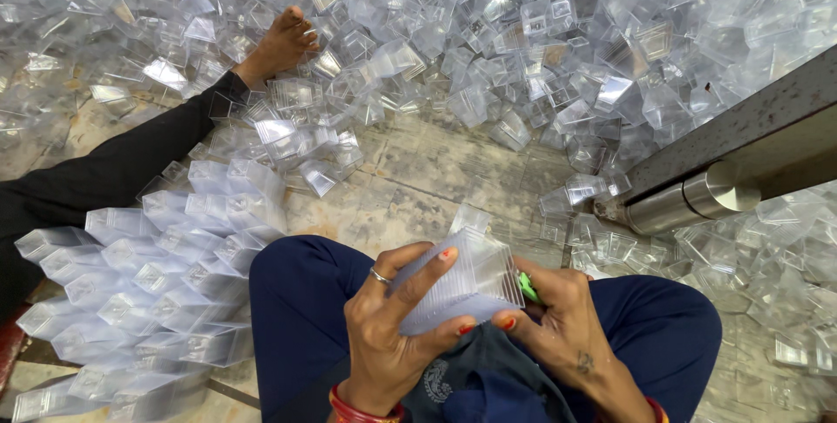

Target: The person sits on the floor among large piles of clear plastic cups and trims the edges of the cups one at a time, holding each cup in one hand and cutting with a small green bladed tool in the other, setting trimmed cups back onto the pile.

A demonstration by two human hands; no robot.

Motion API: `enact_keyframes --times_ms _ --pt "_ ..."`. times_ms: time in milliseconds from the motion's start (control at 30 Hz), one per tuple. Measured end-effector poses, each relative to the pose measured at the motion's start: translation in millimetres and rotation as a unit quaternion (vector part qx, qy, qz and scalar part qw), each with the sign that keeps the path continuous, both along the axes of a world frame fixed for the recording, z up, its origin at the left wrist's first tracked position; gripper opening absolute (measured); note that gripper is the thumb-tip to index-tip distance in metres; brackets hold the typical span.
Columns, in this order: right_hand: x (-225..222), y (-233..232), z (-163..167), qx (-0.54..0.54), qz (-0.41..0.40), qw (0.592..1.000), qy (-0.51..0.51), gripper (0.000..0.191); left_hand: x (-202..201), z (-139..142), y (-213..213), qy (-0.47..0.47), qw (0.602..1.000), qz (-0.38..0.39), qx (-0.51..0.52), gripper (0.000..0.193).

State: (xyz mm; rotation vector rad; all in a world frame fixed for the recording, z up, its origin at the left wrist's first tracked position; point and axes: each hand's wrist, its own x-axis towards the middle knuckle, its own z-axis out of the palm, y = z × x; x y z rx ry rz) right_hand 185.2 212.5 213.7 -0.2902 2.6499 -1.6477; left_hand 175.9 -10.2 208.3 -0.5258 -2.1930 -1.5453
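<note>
Head view, steeply down, close

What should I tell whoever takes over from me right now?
Left hand: grips a clear plastic box from the left.
Right hand: at the box's right edge, with a small green tool; its grip on the tool is unclear.
Done: rows of nested boxes lie stacked at the left.
Left: a big loose pile of boxes covers the floor ahead.

Both hands (471,318) grip a clear plastic box (462,279), perhaps with a green tool (527,287).
</note>
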Motion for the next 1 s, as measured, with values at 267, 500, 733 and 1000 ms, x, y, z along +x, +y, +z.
enact_keyframes --times_ms 267,500,733,1000 --pt "-1.5 -4.6 2.4 0.049 0.004 0.997 0.059 0.029 -2.4 -0.4 0.5 -0.002 1.000 0.021 0.003 0.060" --pt "-10.9 8.7 -22.0 -0.194 0.082 0.969 0.127 0.062 1.3 -3.6 -1.0 -0.086 0.994 0.001 0.065 0.062" --pt "-41.4 35.5 -26.3 0.080 -0.217 0.972 -0.023 0.068 -8.9 -23.7 -4.0 -0.341 0.842 -0.103 0.405 0.068" --pt "-47.5 38.2 -23.0 0.127 -0.243 0.958 0.079 0.047 -9.2 -43.7 -0.4 -0.503 0.599 -0.198 0.591 0.058"
